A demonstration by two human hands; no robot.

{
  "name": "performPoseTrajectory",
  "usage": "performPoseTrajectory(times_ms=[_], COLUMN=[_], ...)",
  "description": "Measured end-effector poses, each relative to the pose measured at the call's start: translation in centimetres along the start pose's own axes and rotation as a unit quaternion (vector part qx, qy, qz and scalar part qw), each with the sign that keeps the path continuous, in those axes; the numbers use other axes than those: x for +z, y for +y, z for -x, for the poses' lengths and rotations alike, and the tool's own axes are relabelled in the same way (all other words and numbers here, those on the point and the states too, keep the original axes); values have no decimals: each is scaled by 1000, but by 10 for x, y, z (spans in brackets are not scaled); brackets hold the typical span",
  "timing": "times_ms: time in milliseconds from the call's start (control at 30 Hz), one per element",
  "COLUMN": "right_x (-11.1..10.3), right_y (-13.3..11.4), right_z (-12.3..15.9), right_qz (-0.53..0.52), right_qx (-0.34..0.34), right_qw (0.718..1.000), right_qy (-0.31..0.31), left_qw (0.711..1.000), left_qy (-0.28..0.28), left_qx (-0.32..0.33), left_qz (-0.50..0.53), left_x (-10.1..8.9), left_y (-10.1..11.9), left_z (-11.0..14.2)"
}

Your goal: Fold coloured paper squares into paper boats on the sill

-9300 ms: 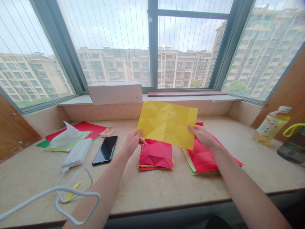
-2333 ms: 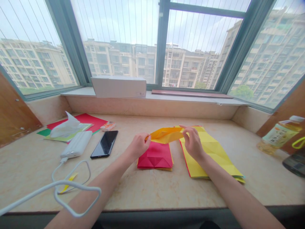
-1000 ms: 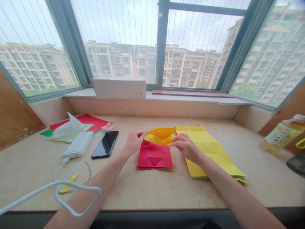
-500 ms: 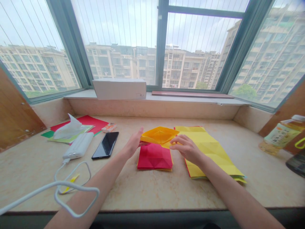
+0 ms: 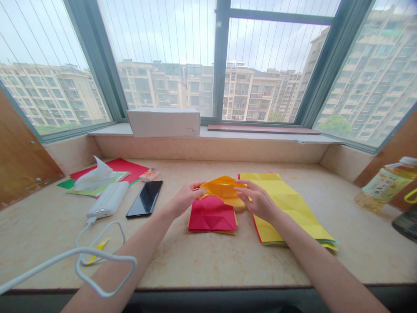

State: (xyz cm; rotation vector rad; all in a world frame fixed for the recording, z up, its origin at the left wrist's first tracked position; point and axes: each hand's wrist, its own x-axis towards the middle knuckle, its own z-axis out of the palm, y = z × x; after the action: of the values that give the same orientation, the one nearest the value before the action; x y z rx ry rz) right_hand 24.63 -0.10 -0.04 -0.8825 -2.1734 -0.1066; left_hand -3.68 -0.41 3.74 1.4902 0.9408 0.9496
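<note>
- Folded orange-yellow paper (image 5: pixel 222 189), partly opened out, is raised over the back of a red folded stack, between the two hands.
- Left hand (image 5: pixel 185 200): its grip is closed on the paper's left end, thumb in front.
- Right hand (image 5: pixel 259 201): its grip holds the paper's right end, fingers bent over the edge.
- Just nearer the viewer than the grip, the red folded stack (image 5: pixel 211 214) lies on the bench (image 5: pixel 195 265), orange-yellow layers showing at its edges.
- Right of the grip, partly behind the right forearm, is a pile of creased yellow sheets (image 5: pixel 283 204) with red and green edges.
- Left of the grip lie a black phone (image 5: pixel 145 199), then a white power bank (image 5: pixel 109 199) with a white cable (image 5: pixel 76 251) plugged in.
- Farther left, a tissue pack (image 5: pixel 96 176) rests on coloured paper (image 5: pixel 125 168).
- Beyond the grip, a white box (image 5: pixel 164 122) stands on the windowsill (image 5: pixel 228 133).
- Far right, a tilted-looking drink bottle (image 5: pixel 387 182).
</note>
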Motion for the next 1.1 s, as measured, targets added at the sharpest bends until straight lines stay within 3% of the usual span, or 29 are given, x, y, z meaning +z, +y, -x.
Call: performPoseTrajectory(times_ms=[267,467,667,800,1100], right_x=[4,10,11,7,2], right_y=[17,18,15,12,17], right_z=[3,3,0,-3,-3], right_qz=[68,-50,-143,-194,-151], right_qx=[69,123,215,240,255], right_qw=[993,990,963,949,947], right_qy=[60,41,69,65,123], left_qw=[999,1000,996,991,991], left_qy=[3,-25,-27,-34,-61], left_qx=[-14,-14,-16,-28,-15], left_qz=[-39,10,85,124,117], left_x=[-3,-4,-7,-6,-5], left_y=[-5,-7,-11,-10,-6], left_z=[0,0,-1,-2,-1])
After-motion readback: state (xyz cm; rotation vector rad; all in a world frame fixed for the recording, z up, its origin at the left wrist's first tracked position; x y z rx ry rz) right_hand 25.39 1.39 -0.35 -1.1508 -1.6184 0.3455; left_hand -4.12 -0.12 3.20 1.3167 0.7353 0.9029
